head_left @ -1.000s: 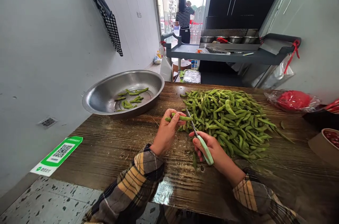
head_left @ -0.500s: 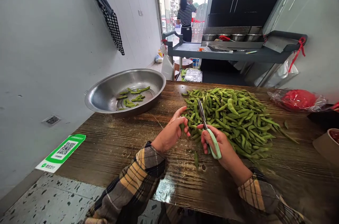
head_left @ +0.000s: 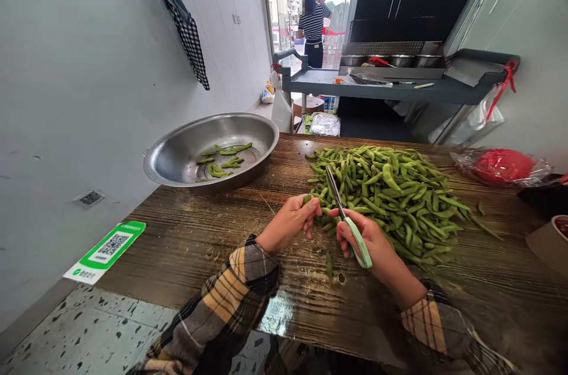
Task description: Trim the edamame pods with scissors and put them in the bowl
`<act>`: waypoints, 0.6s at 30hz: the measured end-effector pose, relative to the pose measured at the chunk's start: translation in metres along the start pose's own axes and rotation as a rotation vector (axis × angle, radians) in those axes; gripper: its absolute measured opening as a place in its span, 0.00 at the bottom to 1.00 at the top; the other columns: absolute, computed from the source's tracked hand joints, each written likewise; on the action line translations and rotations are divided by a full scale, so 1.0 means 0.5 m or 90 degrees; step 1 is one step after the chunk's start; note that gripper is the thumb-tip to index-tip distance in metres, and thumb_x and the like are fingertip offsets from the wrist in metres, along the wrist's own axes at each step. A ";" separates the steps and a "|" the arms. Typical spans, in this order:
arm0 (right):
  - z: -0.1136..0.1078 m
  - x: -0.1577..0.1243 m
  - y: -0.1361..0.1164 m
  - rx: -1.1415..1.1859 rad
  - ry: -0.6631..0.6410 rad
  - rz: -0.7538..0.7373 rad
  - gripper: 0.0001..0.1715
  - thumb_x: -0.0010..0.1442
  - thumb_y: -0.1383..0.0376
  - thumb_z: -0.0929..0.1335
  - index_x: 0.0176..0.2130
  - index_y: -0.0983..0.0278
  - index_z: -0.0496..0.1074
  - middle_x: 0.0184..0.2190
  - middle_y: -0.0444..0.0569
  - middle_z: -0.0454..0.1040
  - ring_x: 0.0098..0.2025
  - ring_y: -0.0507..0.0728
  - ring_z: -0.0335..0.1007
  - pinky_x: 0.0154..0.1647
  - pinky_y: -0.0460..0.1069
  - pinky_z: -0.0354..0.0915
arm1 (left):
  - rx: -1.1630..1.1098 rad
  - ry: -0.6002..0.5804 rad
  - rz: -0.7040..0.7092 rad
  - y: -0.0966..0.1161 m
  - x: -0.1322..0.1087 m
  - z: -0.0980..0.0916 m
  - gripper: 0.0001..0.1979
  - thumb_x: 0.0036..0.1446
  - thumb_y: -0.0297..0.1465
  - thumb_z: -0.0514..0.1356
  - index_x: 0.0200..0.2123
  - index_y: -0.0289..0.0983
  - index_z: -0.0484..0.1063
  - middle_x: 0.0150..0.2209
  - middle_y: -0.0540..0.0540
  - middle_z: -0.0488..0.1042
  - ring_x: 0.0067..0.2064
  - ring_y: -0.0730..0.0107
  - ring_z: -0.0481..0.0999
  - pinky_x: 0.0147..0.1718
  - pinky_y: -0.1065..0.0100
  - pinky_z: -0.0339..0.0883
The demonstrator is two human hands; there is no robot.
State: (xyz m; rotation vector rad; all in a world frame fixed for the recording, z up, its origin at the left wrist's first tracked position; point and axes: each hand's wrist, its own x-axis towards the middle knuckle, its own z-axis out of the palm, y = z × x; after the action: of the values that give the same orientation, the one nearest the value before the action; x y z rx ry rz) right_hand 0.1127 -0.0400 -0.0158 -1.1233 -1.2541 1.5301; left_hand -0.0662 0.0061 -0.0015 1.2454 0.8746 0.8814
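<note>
Left hand [head_left: 290, 224] pinched a bean pod [head_left: 307, 200] at the bean pile's [head_left: 394, 197] 8 o'clock edge; right hand [head_left: 370, 242] was wrapped round the scissors [head_left: 341, 207], blades toward 11 o'clock, just right of the pod; pile on worktop [head_left: 186, 245], nearer right hand

Over the counter's [head_left: 177, 245] near edge, the left sleeve [head_left: 231, 298] and right sleeve [head_left: 437, 327] are dark grey plaid with tan and orange bands; the left hand [head_left: 288, 224] and right hand [head_left: 375, 245] are bare.

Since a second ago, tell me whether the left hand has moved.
Yes: the left hand has shifted right, away from the bowl, fingers now at the pod pile edge.
</note>
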 end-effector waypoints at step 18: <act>-0.010 0.003 0.014 -0.095 -0.069 -0.022 0.29 0.58 0.47 0.67 0.50 0.64 0.66 0.28 0.42 0.63 0.26 0.51 0.59 0.27 0.47 0.62 | -0.119 0.094 0.038 -0.009 0.011 -0.015 0.14 0.49 0.38 0.66 0.29 0.34 0.70 0.26 0.51 0.65 0.27 0.77 0.62 0.27 0.73 0.57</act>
State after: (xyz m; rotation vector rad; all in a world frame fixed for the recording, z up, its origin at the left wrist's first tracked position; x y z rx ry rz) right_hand 0.1168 -0.0384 -0.0234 -1.1188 -1.4753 1.5086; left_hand -0.0703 0.0134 -0.0073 1.0591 0.8547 1.0888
